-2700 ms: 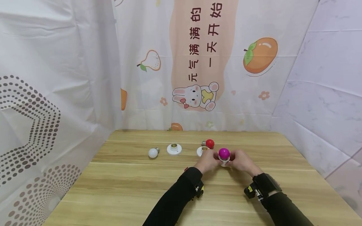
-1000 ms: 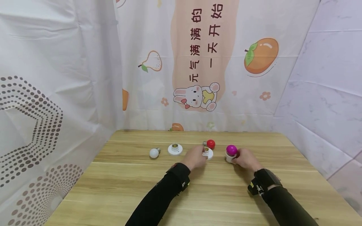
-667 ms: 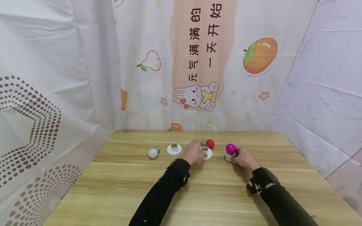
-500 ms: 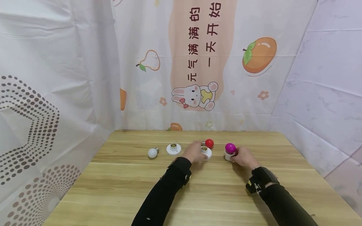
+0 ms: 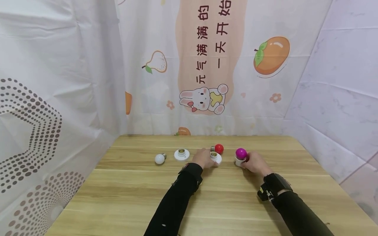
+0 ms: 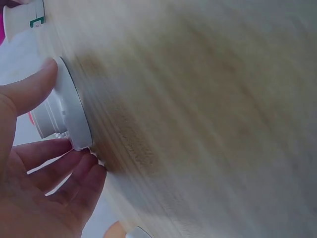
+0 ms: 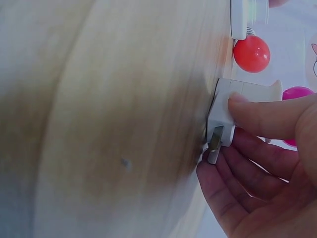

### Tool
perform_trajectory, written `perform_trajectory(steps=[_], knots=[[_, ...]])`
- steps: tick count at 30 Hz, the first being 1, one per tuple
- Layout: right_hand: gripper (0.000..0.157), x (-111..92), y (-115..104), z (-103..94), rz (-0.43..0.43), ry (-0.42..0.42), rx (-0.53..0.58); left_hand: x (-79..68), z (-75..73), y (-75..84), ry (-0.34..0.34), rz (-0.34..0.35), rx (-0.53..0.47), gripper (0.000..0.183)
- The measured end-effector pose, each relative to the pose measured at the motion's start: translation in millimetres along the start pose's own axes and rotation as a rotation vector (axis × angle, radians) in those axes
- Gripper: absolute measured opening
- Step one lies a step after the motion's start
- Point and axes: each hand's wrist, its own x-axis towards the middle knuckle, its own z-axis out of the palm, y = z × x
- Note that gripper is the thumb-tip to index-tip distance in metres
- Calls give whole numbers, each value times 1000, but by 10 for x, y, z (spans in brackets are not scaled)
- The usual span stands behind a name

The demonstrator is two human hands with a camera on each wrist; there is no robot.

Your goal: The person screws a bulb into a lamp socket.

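My left hand (image 5: 203, 158) holds a round white lamp holder (image 6: 74, 111) by its disc base, thumb on one edge and fingertips on the opposite edge. The base lies on the table, and its threaded socket (image 5: 214, 154) faces up with no bulb in it. To the right, my right hand (image 5: 256, 163) pinches a white plug-in lamp holder (image 7: 223, 106) between thumb and fingers. A flat metal prong (image 7: 216, 138) shows on its side. A purple bulb (image 5: 241, 153) sits upright in its top. Behind the round holder a red bulb (image 5: 219, 148) lies on its side.
Further left on the wooden table (image 5: 133, 196) are a second round lamp holder (image 5: 181, 154) with an open socket and a white bulb (image 5: 159, 159) lying on its side. Printed curtains (image 5: 156, 98) hang behind the table and at both sides.
Earlier both hands were at the holder with the purple bulb. My left hand has since moved left to the round lamp holder and taken hold of it. The purple bulb's holder has shifted slightly right.
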Motion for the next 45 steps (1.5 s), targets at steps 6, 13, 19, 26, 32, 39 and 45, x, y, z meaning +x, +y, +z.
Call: perform_trajectory(steps=[6, 13, 19, 26, 32, 39, 45], knots=[[29, -7, -2, -16, -17, 4, -4, -21, 8, -30, -18, -5, -13, 48], [26, 18, -73, -158, 28, -54, -13, -56, -30, -47, -36, 18, -29, 47], [39, 23, -365, -410, 6, -40, -181, -24, -14, -104, -40, 13, -36, 42], [32, 27, -815, -393, -134, 3, -151, -25, -18, -134, -72, 10, -39, 40], [32, 115, -879, -91, -216, -28, -73, -81, -62, -144, -85, 67, -64, 39], [37, 223, -749, 280, -208, -144, -10, -95, -81, -207, -107, 120, -88, 38], [29, 277, -686, 460, -228, -216, 15, -103, -111, -233, -117, 164, -115, 37]])
